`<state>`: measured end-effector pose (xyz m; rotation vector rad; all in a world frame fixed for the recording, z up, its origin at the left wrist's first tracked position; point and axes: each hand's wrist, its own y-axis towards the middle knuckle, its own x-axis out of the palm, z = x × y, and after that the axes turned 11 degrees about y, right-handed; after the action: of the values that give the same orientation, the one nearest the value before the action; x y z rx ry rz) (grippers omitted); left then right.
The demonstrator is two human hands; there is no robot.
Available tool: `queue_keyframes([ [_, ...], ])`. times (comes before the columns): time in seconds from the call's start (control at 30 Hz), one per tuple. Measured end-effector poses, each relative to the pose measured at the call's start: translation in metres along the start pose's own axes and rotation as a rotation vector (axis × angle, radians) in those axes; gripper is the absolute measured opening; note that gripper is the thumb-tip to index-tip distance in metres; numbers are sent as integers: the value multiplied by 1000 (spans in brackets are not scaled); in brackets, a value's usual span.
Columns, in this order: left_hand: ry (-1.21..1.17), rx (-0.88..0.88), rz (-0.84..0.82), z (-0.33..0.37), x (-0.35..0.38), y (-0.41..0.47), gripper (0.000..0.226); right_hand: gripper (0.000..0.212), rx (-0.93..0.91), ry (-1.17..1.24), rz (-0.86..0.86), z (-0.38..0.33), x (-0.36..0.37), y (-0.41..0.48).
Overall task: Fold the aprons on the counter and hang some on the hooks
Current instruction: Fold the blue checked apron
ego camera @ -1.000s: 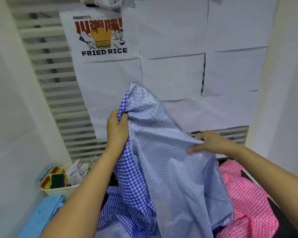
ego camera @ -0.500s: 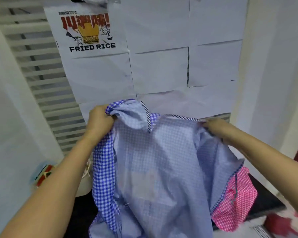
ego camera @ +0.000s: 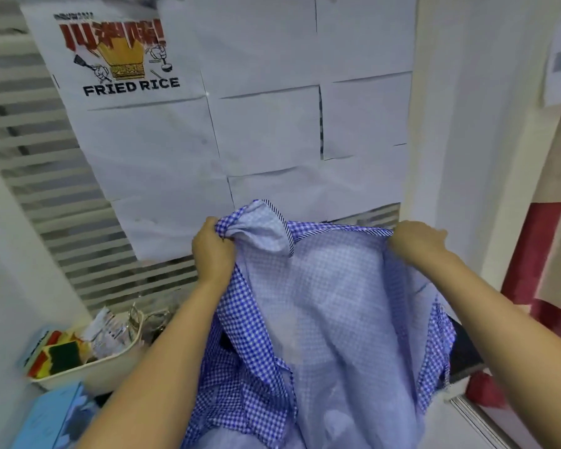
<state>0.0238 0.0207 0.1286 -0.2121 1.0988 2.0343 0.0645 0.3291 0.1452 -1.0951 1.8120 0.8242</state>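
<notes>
Far down and left of my left hand a pale blue box (ego camera: 46, 416) lies at the edge of view, and just above it a white tub (ego camera: 110, 372) holds green-and-yellow sponges (ego camera: 64, 354) and crumpled wrappers. High above that hand a poster (ego camera: 123, 56) reading FRIED RICE is stuck over the slatted blind (ego camera: 30, 157). My left hand (ego camera: 212, 251) is raised in front of me, fingers curled tight round a bunched corner of the blue checked apron (ego camera: 321, 319), with a flap of cloth folded over just right of my knuckles. The apron hangs stretched between my two hands, paler face towards me, and drops past my forearms, hiding most of the dark counter (ego camera: 467, 351). My right hand (ego camera: 415, 241) grips the other end of the top hem, fingers hooked over the edge, level with the left hand and well apart from it. Behind both hands plain white sheets (ego camera: 266, 131) cover the wall. Below my right forearm some red cloth (ego camera: 481, 388) shows, too blurred to say more
</notes>
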Motion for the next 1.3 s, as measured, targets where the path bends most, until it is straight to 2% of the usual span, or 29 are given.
queue_keyframes([
  [0.1, 12, -100, -46, -8, 5, -1, 13, 24, -40, 83, -45, 10, -5, 4],
  [0.17, 54, -160, -93, -11, 7, 1, 15, 19, -98, 4, -32, 15, -11, 1],
  [0.23, 93, -226, -164, -12, 11, 1, 28, 23, -96, -50, -38, 16, -14, 0],
  [0.33, 171, -257, -257, -11, 20, 0, 33, 18, -65, -29, -204, 13, -12, -1],
  [0.4, 186, -262, -275, -11, 28, -1, 26, 7, 59, 314, -366, 15, -5, 5],
  [0.47, 143, -272, -278, -7, 34, -2, 19, 22, 245, 884, -469, 14, 0, 6],
  [0.53, 70, -268, -260, 0, 40, -1, 19, 29, 370, 1368, -506, 14, 5, 11],
  [0.6, 2, -242, -237, 6, 44, 3, 19, 22, 363, 1581, -617, 14, 8, 17],
  [0.63, -18, -222, -230, 9, 45, 5, 17, 15, 268, 1556, -699, 14, 8, 19],
  [0.67, -30, -203, -230, 9, 46, 8, 17, 18, 109, 1396, -785, 15, 7, 20],
  [0.77, 10, -54, -249, 7, 51, 21, 30, 52, -401, 616, -848, 12, -2, 15],
  [0.8, 36, 2, -266, 5, 53, 25, 25, 53, -507, 449, -753, 8, -3, 12],
  [0.87, 53, 68, -278, 3, 57, 32, 19, 30, -692, 197, -443, -4, -7, 11],
  [0.9, 60, 95, -281, 3, 60, 34, 18, 17, -711, 116, -342, -6, -7, 17],
  [0.97, 124, 146, -333, 7, 65, 39, 28, 4, -652, 75, -269, -9, -11, 32],
  [1.0, 206, 151, -434, 7, 67, 43, 35, 8, -607, 84, -281, -12, -15, 37],
  [1.03, 294, 147, -575, 12, 67, 47, 35, 10, -582, 86, -293, -14, -21, 44],
  [1.1, 354, 43, -931, 12, 67, 57, 12, 19, -569, -5, -302, -19, -31, 54],
  [1.13, 330, -14, -1079, 12, 66, 59, 27, 22, -569, -34, -312, -21, -34, 58],
  [1.2, 117, -170, -1265, 7, 66, 63, 65, 24, -580, 42, -393, -22, -33, 67],
  [1.23, -27, -275, -1298, 6, 66, 61, 65, 24, -590, 130, -464, -21, -33, 69],
  [1.3, -246, -449, -1287, 6, 68, 62, 46, 18, -581, 366, -663, -21, -33, 72],
])
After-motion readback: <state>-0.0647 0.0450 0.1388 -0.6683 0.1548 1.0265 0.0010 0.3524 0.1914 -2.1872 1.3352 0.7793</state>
